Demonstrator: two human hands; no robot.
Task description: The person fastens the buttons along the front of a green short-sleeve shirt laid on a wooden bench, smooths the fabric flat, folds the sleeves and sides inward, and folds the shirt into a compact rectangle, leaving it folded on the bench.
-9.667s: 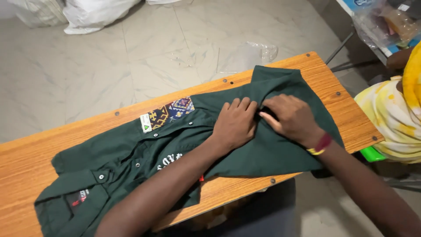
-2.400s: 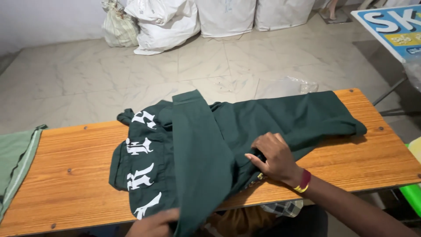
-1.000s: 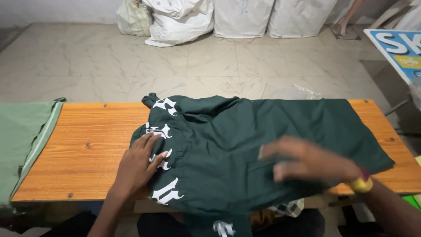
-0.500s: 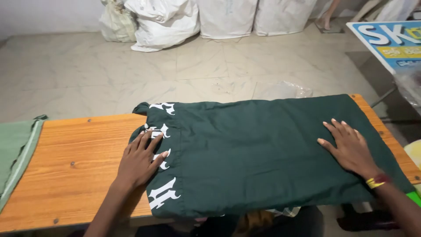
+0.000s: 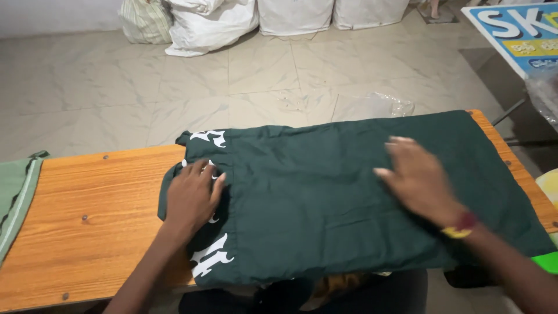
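Dark green cloth garment with white lettering [image 5: 349, 197] lies folded flat on wooden surface [image 5: 87, 221]; final folds look undone. Left hand [image 5: 192, 197] and right hand [image 5: 421, 180] press it, fingers spread, gripping nothing.

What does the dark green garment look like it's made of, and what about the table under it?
The dark green garment looks like matte woven cloth, probably cotton: it lies flat with soft creases, and its white printed lettering looks bonded on. The orange-brown table appears to be varnished wood or a wood-look laminate: visible grain, slight sheen, screw heads.
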